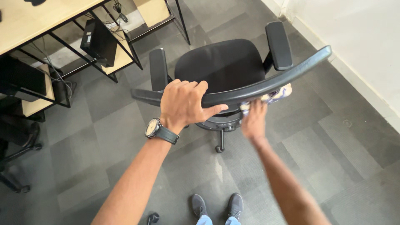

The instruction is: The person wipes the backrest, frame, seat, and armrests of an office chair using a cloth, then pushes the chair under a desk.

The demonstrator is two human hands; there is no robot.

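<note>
A black office chair (221, 62) stands in front of me, seen from above and behind. My left hand (183, 102), with a wristwatch on its wrist, grips the top edge of the chair's backrest (271, 81). My right hand (253, 121) is blurred and presses a patterned white and purple cloth (275, 95) against the back of the backrest, just under its top edge. The cloth is partly hidden by the backrest. My shoes (217, 206) show at the bottom.
A light wooden desk (29, 21) with a black metal frame stands at the upper left, with a black computer case (98, 41) and cables beneath it. Another chair's base (18, 150) sits at the far left. A white wall (354, 37) runs along the right. The floor is grey carpet tiles.
</note>
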